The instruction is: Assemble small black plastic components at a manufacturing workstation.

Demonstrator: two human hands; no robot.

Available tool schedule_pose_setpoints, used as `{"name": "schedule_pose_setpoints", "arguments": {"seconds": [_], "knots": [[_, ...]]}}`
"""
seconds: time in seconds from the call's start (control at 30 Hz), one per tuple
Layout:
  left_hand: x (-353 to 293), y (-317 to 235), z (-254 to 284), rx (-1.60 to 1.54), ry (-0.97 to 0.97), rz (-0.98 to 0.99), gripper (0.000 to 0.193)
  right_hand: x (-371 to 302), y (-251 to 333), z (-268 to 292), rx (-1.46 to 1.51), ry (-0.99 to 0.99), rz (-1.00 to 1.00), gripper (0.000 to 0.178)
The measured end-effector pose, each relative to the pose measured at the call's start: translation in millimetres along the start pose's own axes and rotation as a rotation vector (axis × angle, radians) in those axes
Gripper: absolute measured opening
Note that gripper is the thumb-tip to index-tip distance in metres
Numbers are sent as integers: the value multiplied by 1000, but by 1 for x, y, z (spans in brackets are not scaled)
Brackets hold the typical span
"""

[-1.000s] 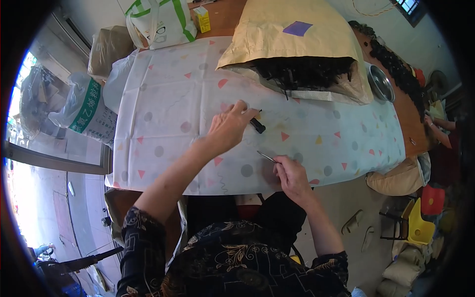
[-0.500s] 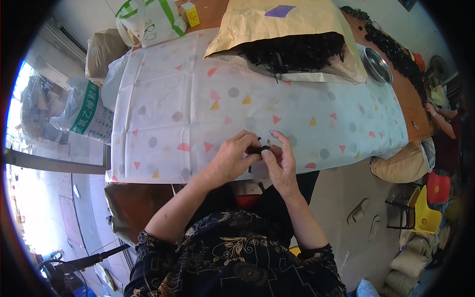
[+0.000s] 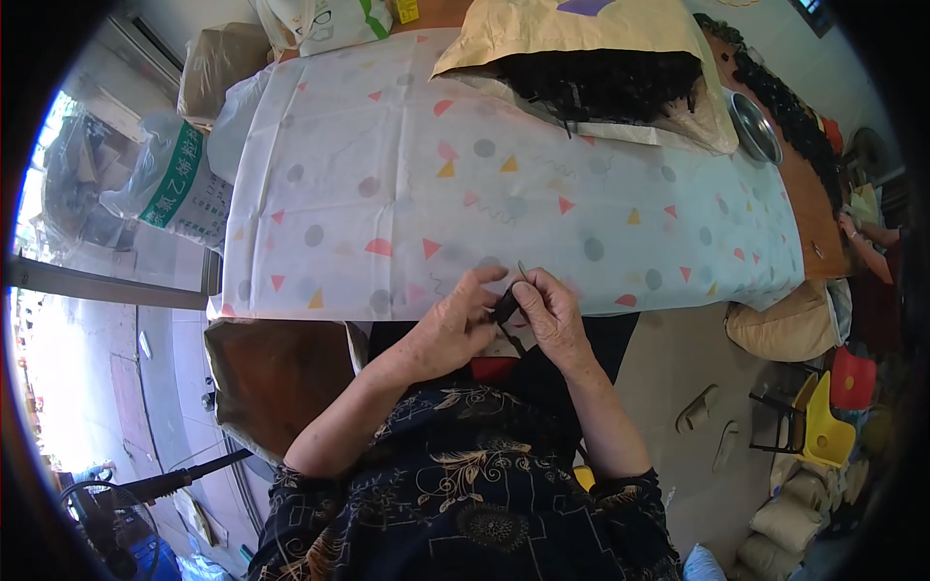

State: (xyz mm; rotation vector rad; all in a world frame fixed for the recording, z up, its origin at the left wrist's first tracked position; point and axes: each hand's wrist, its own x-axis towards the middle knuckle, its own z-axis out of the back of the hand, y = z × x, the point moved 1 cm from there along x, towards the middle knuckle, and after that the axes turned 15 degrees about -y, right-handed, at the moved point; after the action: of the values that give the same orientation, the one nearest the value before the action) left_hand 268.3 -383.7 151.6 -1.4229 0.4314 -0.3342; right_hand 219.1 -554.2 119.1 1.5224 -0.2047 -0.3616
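Just over the near edge of the table, my right hand [image 3: 550,318] is closed, thumb against fingers, on a small black strip-like piece [image 3: 505,307]. A thin pointed sliver [image 3: 521,265], perhaps a small blade, sticks up from the same pinch. Its lower part is hidden by the fingers. My left hand [image 3: 450,327] is beside the black piece, thumb and fingers apart, fingertips close to it; whether they touch cannot be made out. A narrow black end [image 3: 513,341] hangs below the hands. Beyond them, a big tan paper sack [image 3: 591,34] lies open, with many black pieces [image 3: 601,87] inside.
A white patterned cloth [image 3: 339,194] covers the table. A metal bowl [image 3: 756,128] and a long heap of black pieces [image 3: 790,102] are at the right. Plastic bags [image 3: 179,184] stand left, a brown-lined container [image 3: 281,373] near left. Another person's arm [image 3: 865,250] shows far right.
The view has shifted, so the table sits higher in the picture. My left fingers have spread from the black piece; my right thumb and fingers have closed on it, the sliver now pointing up.
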Motion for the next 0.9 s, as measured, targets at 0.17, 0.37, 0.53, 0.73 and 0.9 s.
{"name": "schedule_pose_setpoints", "arguments": {"seconds": [0.17,0.37,0.53,0.73,0.9], "knots": [[-11,-9,4,160,146,-36,74,-3,5,-8,-85,103,-1,25],[-11,8,6,243,136,26,71,-10,11,-14,-79,188,-93,26],[-10,0,5,138,51,-78,55,-19,15,-17,18,29,52,28],[-9,12,18,-230,-20,106,37,-25,11,-12,-2,-10,94,22],[-10,11,19,-189,-64,99,32,-31,17,-20,-98,67,81,24]]}}
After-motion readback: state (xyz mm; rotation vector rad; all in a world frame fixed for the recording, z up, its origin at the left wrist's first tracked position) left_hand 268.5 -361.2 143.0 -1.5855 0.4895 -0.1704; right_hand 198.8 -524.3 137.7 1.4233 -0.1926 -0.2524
